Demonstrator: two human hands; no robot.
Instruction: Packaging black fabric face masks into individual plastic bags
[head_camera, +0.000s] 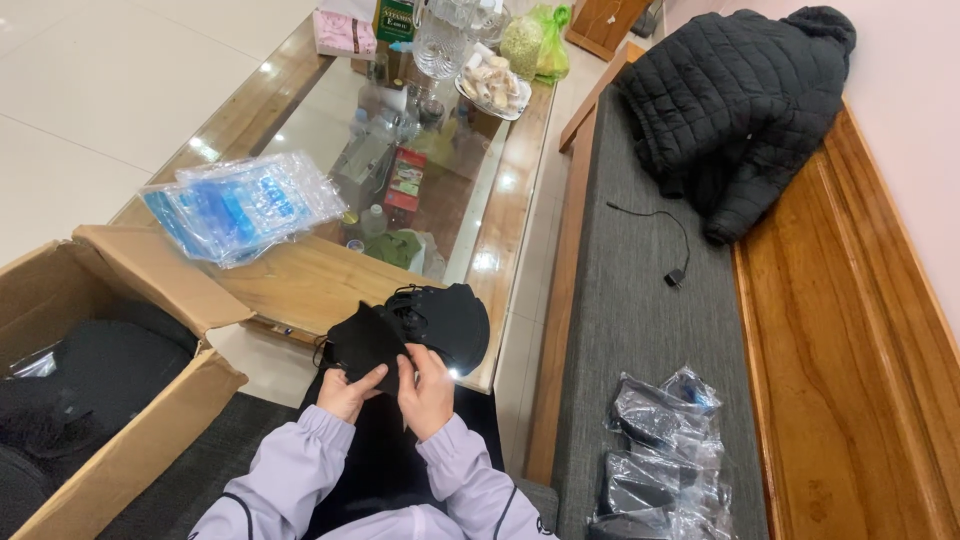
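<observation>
Both hands worked on a single flat black fabric face mask (362, 343), held at the near edge of the wooden, glass-topped surface (300, 285), just in front of a small heap of more black masks (445, 318) lying on that surface; the left hand (347, 392) pinched the mask's near-left edge, fingers closed on the cloth, while the right hand (428, 388) gripped its near-right edge, thumb on top and fingers curled under, so each grip was clamped on the mask rather than open. To handle such thin, limp cloth well, it seemed wise to keep both pinches close to the edges and level with each other, so that the mask stayed flat and its ear loops did not snag on the heap behind; a light hold looked enough, since the fabric would crease if squeezed. Both wrists were drawn in near the body, forearms in pale lilac sleeves (300, 470) converging from near left and near right, palms turned inward toward each other. A stack of clear plastic packets with blue contents (245, 205) lay further left on the surface; an open cardboard box (150, 290) stood at the near left; clear bags of dark items (660, 450) rested on the grey bench cushion (630, 300) at right.
</observation>
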